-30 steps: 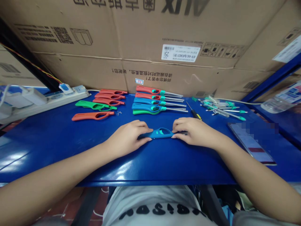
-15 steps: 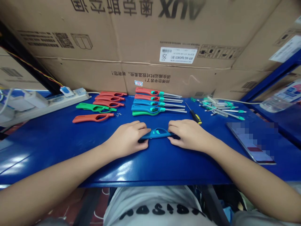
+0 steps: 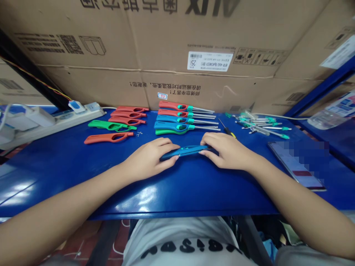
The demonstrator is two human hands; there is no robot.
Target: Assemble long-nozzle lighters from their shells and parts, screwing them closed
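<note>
A blue lighter body (image 3: 190,150) with turquoise parts spans the gap between my two hands, its narrow edge turned toward me. My left hand (image 3: 154,157) pinches one end between thumb and fingers. At the opposite end, my right hand (image 3: 226,149) grips it the same way, partly hiding the tip. Behind them lies a row of long-nosed lighters with metal rods, among them a red lighter (image 3: 172,106) and a blue lighter (image 3: 169,126). A screwdriver (image 3: 228,132) lies just behind my right hand, its handle partly covered.
Red and green lighter shells, including an orange one (image 3: 107,138), lie at left near small metal bits (image 3: 139,133). A power strip (image 3: 59,123) stands beyond. Metal rods with green ends (image 3: 263,125), a phone (image 3: 294,166) and a plastic bottle (image 3: 324,118) are at right. A cardboard box (image 3: 166,48) walls the back.
The blue lighter body has turned in my hands, showing its edge instead of its open trigger loop. My right hand has shifted slightly up and now covers part of the screwdriver handle.
</note>
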